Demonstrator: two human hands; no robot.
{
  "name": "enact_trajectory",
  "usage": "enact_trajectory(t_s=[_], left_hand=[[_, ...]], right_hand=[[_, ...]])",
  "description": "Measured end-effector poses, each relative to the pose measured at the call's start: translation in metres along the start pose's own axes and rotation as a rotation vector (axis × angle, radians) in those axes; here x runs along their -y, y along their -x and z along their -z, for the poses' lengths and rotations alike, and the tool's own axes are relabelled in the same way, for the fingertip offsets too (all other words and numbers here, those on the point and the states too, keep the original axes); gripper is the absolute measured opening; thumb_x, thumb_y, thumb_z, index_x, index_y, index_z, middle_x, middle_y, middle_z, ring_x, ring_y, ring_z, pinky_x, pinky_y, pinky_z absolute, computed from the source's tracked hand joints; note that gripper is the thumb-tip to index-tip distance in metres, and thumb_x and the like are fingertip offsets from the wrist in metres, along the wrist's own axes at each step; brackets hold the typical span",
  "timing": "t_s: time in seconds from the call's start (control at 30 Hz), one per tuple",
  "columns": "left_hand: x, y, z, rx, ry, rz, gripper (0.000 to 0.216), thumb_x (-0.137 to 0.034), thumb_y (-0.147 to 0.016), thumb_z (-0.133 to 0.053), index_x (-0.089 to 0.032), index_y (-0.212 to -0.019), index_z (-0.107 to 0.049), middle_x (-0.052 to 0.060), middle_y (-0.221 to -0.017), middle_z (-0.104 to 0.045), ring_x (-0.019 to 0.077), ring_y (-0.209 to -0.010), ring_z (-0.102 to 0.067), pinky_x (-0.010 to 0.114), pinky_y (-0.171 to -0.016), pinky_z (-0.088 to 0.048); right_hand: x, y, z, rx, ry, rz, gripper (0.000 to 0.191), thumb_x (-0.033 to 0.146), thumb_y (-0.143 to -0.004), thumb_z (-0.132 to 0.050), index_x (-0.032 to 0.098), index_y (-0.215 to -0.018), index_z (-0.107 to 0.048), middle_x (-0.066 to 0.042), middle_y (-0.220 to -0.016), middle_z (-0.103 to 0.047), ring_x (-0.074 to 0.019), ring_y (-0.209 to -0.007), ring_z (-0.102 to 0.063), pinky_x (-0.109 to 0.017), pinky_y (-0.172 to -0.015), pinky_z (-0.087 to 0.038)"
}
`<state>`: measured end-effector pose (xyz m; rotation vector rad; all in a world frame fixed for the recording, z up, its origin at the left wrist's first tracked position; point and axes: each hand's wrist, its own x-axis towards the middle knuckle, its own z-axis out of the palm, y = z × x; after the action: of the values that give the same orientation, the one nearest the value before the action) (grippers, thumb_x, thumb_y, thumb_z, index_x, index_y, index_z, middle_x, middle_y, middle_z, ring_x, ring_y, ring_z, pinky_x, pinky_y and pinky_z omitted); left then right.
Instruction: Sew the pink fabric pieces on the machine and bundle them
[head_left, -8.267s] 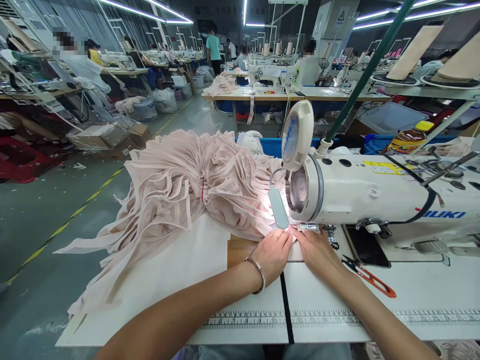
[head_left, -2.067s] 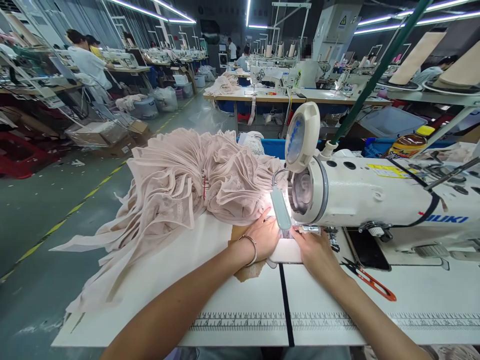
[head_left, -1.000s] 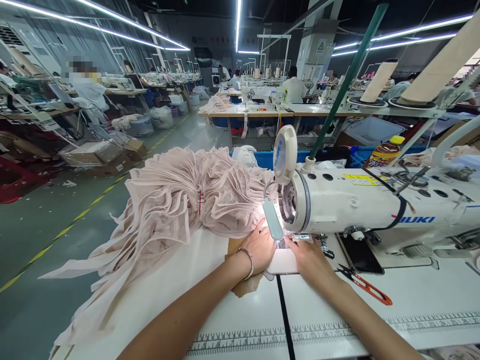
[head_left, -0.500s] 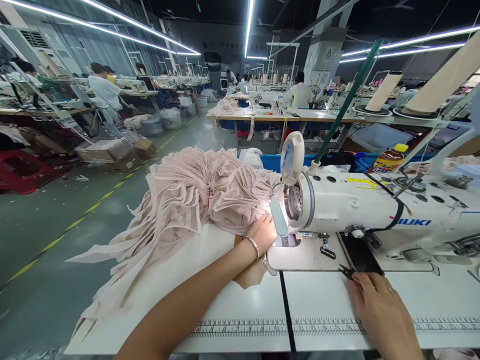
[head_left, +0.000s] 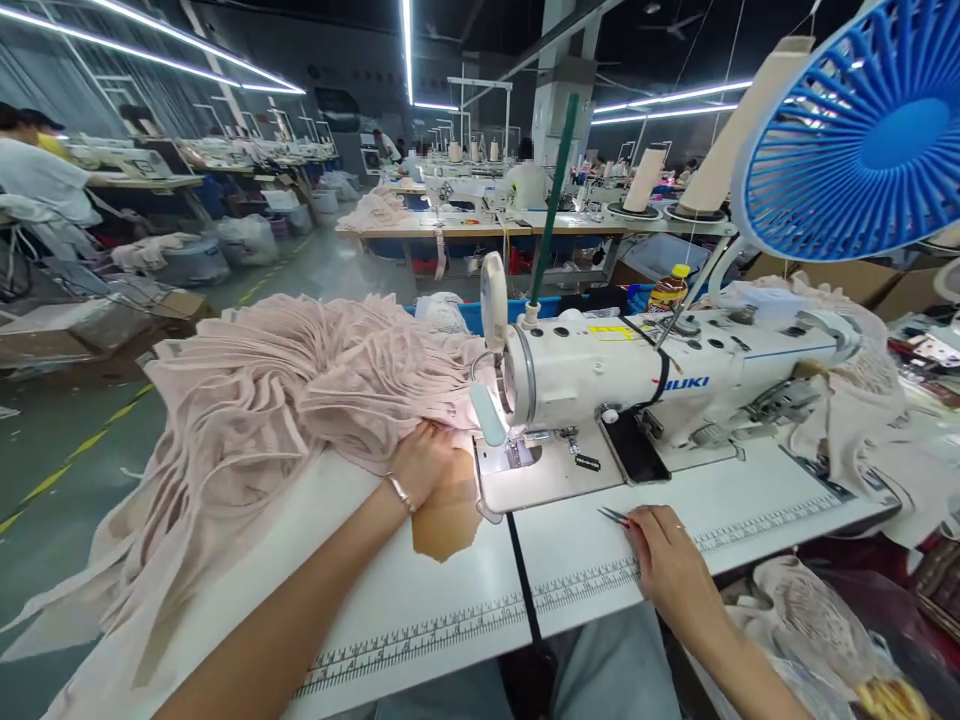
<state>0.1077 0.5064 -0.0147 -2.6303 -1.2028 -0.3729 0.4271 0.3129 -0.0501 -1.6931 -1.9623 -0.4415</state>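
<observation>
My left hand, a bangle on its wrist, is at the near edge of a heap of pale pink fabric pieces. Its fingers are closed on the cloth there, fingertips partly hidden. Right of it is a white sewing machine with its small lamp lit over the needle area. My right hand holds small thread snips, points to the left, above the white tabletop by the printed ruler. A black phone lies on the machine bed behind that hand. Brown paper lies beside my left hand.
A blue fan hangs at the upper right, near thread cones. More pink fabric drapes over the table's right end. A capped bottle stands behind the machine. Other people work at far tables.
The view has turned right, bringing the fan and the right-hand fabric into sight. My right hand, still with the snips, has come away from the phone's edge. My left hand remains at the heap.
</observation>
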Motion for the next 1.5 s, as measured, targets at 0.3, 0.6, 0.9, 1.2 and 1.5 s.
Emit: enact_trajectory(t_s=[0.3, 0.6, 0.9, 1.2, 1.5], left_hand=[[0.007, 0.053, 0.023, -0.017, 0.067, 0.136, 0.02, -0.014, -0.086, -0.039, -0.02, -0.071, -0.051, 0.006, -0.073, -0.065, 0.0227, -0.073, -0.06, 0.039, -0.08, -0.043], [-0.017, 0.065, 0.038, 0.105, 0.434, 0.289, 0.019, -0.029, -0.089, -0.034, -0.021, -0.08, -0.049, 0.003, -0.077, -0.063, 0.0215, -0.074, -0.059, 0.036, -0.075, -0.044], [-0.015, 0.065, 0.041, 0.198, 0.653, 0.357, 0.021, -0.035, -0.084, -0.054, -0.02, -0.072, -0.06, 0.002, -0.077, -0.067, 0.0183, -0.07, -0.059, 0.029, -0.067, -0.041], [-0.019, 0.062, 0.05, 0.215, 0.798, 0.411, 0.018, -0.031, -0.08, -0.06, -0.018, -0.068, -0.062, 0.0, -0.074, -0.064, 0.0151, -0.07, -0.055, 0.025, -0.068, -0.038], [-0.013, 0.102, 0.055, 0.004, 1.263, 0.737, 0.042, -0.058, -0.068, -0.068, -0.016, -0.069, -0.061, 0.0, -0.064, -0.059, 0.0131, -0.06, -0.05, 0.024, -0.058, -0.039]], right_hand=[[-0.039, -0.039, 0.011, 0.27, 0.143, -0.372, 0.038, 0.015, -0.085, -0.047, 0.019, -0.119, -0.064, -0.005, -0.075, -0.069, -0.0219, -0.068, -0.064, -0.03, -0.06, -0.046], [-0.044, -0.099, 0.01, 0.42, 0.274, -0.495, 0.055, 0.014, -0.088, -0.043, 0.019, -0.142, -0.05, -0.011, -0.076, -0.071, -0.0268, -0.066, -0.066, -0.033, -0.06, -0.041], [0.059, -0.063, -0.015, 0.249, -0.087, -0.113, 0.025, 0.037, -0.097, -0.042, 0.019, -0.099, -0.058, -0.006, -0.084, -0.069, -0.0207, -0.075, -0.064, -0.029, -0.059, -0.035], [0.151, -0.102, -0.042, 0.233, -0.055, 0.164, 0.016, 0.012, -0.092, -0.047, 0.018, -0.085, -0.061, -0.003, -0.071, -0.061, -0.0161, -0.064, -0.056, -0.031, -0.056, -0.023], [0.136, -0.081, -0.036, 0.387, -0.512, -0.148, 0.026, 0.041, -0.092, -0.042, 0.021, -0.098, -0.057, 0.0, -0.065, -0.059, -0.0169, -0.051, -0.051, -0.026, -0.053, -0.029]])
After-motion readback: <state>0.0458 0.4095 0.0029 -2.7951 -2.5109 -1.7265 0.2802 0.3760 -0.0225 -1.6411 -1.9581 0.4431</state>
